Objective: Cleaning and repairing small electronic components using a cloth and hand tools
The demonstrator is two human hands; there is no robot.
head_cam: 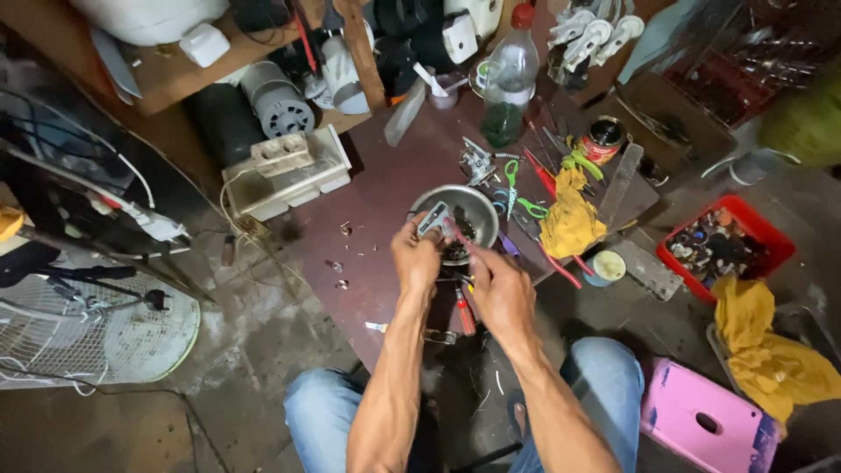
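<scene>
My left hand (pixel 415 257) grips a small grey metal part (pixel 433 219) just above the near rim of a round metal bowl (pixel 473 203) that holds small dark pieces. My right hand (pixel 499 289) is closed on a thin pink-handled tool (pixel 455 233) whose tip meets the metal part. Both hands hover over a dark red board (pixel 385 188) on the floor, with a red-handled screwdriver (pixel 464 311) lying under them. My knees in blue jeans frame the bottom of the view.
Green-handled scissors (pixel 522 203), a yellow rag (pixel 569 219), red pliers and a plastic bottle (pixel 510 79) lie beyond the bowl. A red tray of small parts (pixel 725 245), a yellow cloth and a pink stool (pixel 705 420) are at right. A white fan grille (pixel 96 337) and a power strip are at left.
</scene>
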